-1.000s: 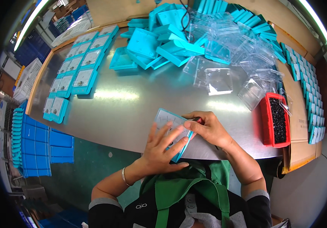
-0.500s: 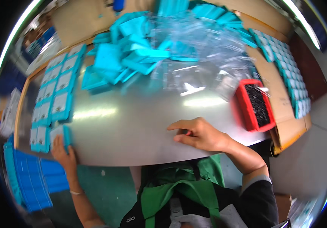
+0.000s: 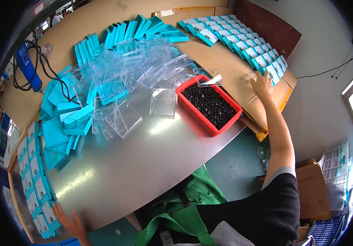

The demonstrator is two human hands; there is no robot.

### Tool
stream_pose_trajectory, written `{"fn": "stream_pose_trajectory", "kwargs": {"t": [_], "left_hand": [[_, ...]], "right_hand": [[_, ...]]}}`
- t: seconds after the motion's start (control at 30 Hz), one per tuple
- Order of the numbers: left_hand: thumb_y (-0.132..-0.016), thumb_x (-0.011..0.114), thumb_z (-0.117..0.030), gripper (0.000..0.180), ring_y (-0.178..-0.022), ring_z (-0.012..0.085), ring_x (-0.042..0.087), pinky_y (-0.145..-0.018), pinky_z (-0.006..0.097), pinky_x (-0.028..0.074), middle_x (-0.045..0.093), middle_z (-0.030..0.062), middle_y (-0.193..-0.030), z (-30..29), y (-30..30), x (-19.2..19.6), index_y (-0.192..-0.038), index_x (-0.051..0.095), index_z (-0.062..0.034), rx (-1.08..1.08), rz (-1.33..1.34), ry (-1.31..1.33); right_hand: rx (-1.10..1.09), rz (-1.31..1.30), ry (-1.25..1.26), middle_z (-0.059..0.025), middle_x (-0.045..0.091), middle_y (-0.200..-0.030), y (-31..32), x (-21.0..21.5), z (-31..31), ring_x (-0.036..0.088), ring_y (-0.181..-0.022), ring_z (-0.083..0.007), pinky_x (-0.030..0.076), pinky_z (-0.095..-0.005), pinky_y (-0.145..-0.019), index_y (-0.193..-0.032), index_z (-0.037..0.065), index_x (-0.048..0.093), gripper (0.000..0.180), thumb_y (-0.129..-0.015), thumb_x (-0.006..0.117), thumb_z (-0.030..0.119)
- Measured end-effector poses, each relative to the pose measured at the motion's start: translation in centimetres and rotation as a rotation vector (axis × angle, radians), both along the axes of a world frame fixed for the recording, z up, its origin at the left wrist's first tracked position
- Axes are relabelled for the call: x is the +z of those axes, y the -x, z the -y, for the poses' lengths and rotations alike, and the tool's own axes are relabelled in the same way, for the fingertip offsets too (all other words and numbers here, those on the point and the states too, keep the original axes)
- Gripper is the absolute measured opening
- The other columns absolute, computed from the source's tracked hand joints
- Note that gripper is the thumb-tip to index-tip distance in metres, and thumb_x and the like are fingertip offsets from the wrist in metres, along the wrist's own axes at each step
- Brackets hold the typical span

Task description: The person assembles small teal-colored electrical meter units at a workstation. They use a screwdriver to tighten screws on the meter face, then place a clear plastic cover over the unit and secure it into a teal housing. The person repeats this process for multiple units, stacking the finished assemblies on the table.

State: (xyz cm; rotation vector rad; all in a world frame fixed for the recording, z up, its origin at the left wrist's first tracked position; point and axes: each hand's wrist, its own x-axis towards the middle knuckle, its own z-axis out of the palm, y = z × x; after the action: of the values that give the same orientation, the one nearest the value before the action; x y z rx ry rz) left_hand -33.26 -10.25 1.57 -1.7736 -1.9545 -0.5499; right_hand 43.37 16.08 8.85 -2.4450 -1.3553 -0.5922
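My left hand point(image 3: 72, 223) lies flat with spread fingers at the near left corner of the metal table point(image 3: 143, 164), right beside a row of teal packed cases point(image 3: 37, 197). It holds nothing. My right hand point(image 3: 261, 84) is stretched out to the far right and rests on a cardboard sheet point(image 3: 234, 69). Its fingertips are at the near end of another row of teal packed cases point(image 3: 262, 57), and nothing shows in its grip. A red tray point(image 3: 199, 119) of small black parts sits between the hands.
Clear plastic cases point(image 3: 143, 65) are heaped in the middle back, with loose teal inserts point(image 3: 61, 119) to their left and more standing behind point(image 3: 135, 28). A blue hand tool point(image 3: 25, 65) with a black cable lies far left. Cardboard boxes point(image 3: 312, 188) stand on the floor at right.
The view has swung right. My left hand has left the case it carried to the left row and stays there. My right hand moved from the table's front edge out to the right-hand row.
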Motion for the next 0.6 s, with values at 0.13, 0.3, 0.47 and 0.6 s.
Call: {"fn": "stream_pose_trajectory", "kwargs": {"t": [0.13, 0.3, 0.47, 0.6], "left_hand": [[-0.089, 0.052, -0.018, 0.049, -0.136, 0.0389, 0.026, -0.109, 0.049, 0.023, 0.034, 0.0186, -0.144, -1.8, -6.1, 1.0, -0.134, 0.041, 0.0001, -0.119, 0.075, 0.092], [-0.084, 0.055, -0.011, 0.046, -0.135, 0.0406, 0.028, -0.109, 0.049, 0.025, 0.035, 0.0200, -0.142, -3.3, -11.3, 2.2, -0.127, 0.045, 0.0014, -0.258, 0.242, 0.127], [-0.080, 0.060, -0.008, 0.043, -0.129, 0.0382, 0.038, -0.105, 0.048, 0.033, 0.040, 0.0200, -0.138, -5.4, -16.0, 2.1, -0.121, 0.050, 0.0017, -0.433, 0.510, 0.081], [-0.090, 0.055, -0.015, 0.043, -0.122, 0.0302, 0.047, -0.101, 0.043, 0.040, 0.048, 0.0179, -0.131, -8.5, -22.2, 2.0, -0.129, 0.044, -0.0013, -0.788, 1.730, 0.465]], "right_hand": [[-0.191, -0.096, 0.136, -0.0211, 0.045, -0.131, -6.5, -2.5, -1.8, 0.042, -0.119, -0.0473, 0.040, -0.0564, -0.096, -0.123, 0.016, 0.057, 0.047, -0.090, 0.047, 0.048], [-0.208, -0.176, 0.058, -0.0185, 0.037, -0.141, -5.4, -1.6, -2.0, 0.042, -0.124, -0.0439, 0.038, -0.0526, -0.099, -0.125, 0.007, 0.054, 0.055, -0.091, 0.045, 0.049], [0.319, -0.041, -0.461, -0.0212, 0.049, -0.129, 1.3, 1.4, 1.4, 0.061, -0.089, -0.0268, 0.050, -0.0362, -0.078, -0.117, -0.003, 0.058, 0.041, -0.085, 0.065, 0.024], [1.149, 0.020, -0.394, -0.0193, 0.049, -0.129, 19.0, 3.4, 6.2, 0.059, -0.086, -0.0297, 0.051, -0.0330, -0.072, -0.113, -0.002, 0.055, 0.041, -0.074, 0.066, -0.003]]}}
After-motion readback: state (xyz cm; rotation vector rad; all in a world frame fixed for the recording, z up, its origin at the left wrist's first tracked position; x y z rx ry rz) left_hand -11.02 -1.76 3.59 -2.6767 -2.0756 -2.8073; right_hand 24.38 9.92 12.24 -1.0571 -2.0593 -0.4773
